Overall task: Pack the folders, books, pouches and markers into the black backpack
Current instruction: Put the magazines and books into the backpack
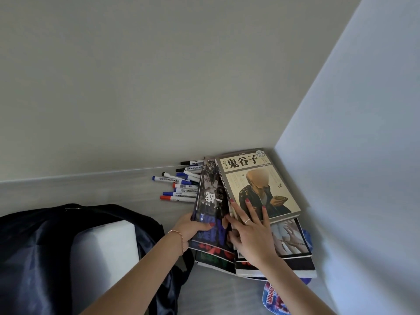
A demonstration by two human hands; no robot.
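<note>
The left hand [192,230] grips the lower edge of a dark book [209,198], fingers curled round it, tilting it up off the stack of books [272,267] at about 4 o'clock on the worktop [136,192]. The right hand [250,233] lies with straight, spread fingers on the tan book [256,185], which rests on top of the stack toward 2 o'clock, in the corner. The markers [179,185], capped blue, red and black, lie loose in a heap at 12 o'clock, just beside the dark book and partly hidden behind it. The backpack [45,253] lies open at 8 o'clock with a white block [106,248] showing in its mouth. A colourful pouch [273,298] pokes out from under the stack at 5 o'clock.
</note>
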